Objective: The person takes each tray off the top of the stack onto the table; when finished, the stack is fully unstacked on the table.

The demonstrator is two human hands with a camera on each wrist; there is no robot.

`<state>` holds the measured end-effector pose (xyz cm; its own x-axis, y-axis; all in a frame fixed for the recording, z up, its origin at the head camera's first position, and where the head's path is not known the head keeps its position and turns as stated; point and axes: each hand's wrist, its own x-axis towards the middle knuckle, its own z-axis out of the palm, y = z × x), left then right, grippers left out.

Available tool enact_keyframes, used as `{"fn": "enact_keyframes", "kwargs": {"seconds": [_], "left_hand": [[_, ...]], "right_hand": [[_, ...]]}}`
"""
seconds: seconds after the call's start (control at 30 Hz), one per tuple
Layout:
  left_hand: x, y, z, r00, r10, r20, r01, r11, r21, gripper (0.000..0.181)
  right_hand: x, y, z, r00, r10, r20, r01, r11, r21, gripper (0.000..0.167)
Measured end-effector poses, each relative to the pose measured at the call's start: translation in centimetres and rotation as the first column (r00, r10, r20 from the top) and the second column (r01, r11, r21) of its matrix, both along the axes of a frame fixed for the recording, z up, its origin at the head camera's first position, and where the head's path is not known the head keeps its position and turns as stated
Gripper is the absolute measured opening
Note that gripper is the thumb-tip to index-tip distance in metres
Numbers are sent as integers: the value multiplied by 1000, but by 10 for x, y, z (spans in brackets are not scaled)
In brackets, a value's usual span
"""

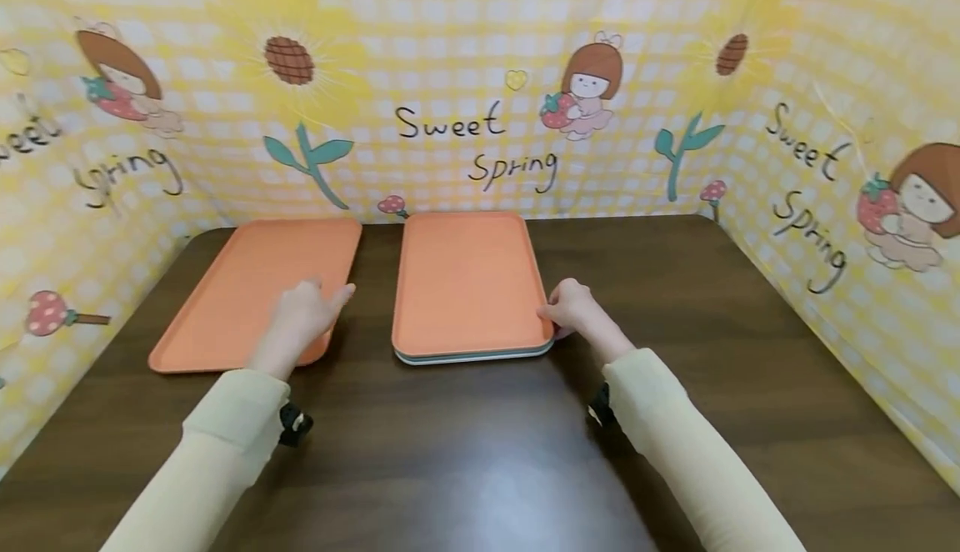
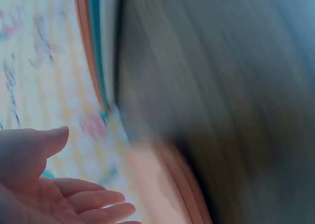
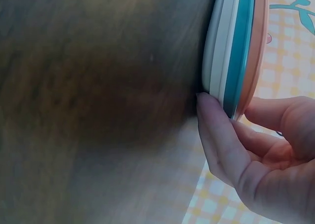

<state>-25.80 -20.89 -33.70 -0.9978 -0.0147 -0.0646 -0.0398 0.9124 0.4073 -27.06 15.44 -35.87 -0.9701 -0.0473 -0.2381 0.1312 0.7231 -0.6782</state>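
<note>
A stack of trays (image 1: 472, 285), orange on top with teal and white ones beneath, lies at the middle of the table. My right hand (image 1: 573, 308) pinches its right edge near the front corner; in the right wrist view the thumb is on the orange rim (image 3: 253, 61) and the fingers (image 3: 221, 130) reach the white underside. Over the right part of a separate orange tray (image 1: 225, 310) on the left is my left hand (image 1: 303, 318), fingers relaxed and thumb apart. The left wrist view shows that hand (image 2: 64, 189) holding nothing.
The dark wooden table (image 1: 450, 469) extends in front of and to the right of the trays. A yellow checked cloth (image 1: 465, 35) with flowers and lettering stands around its back and sides. Bands with small black devices (image 1: 295, 424) are at both wrists.
</note>
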Motion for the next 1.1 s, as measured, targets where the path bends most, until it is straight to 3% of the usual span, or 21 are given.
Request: {"fn": "enact_keyframes", "kwargs": {"seconds": [0.1,0.23,0.43,0.57,0.7,1.1], "left_hand": [[4,14,0,1000,-1,-14,1,1000,-12,74],[1,30,-6,1000,-18,-9,17,1000,-7,65],[-4,59,-16,1000,-7,-22,10,994,110,27],[-4,72,-19,999,15,-39,-8,987,162,37],[-4,76,-18,998,28,-51,-19,985,171,38],[-6,69,-18,999,41,22,-44,983,179,40]], "right_hand": [[-7,-16,2,1000,31,-5,-31,1000,7,20],[-10,-24,3,999,41,-18,-41,999,12,21],[-5,-11,3,1000,-8,11,8,1000,-12,16],[-2,-3,2,999,-37,27,37,999,-26,16],[-1,0,3,999,-50,-3,50,999,-16,17],[-1,-4,2,997,-63,-47,63,998,-14,12]]}}
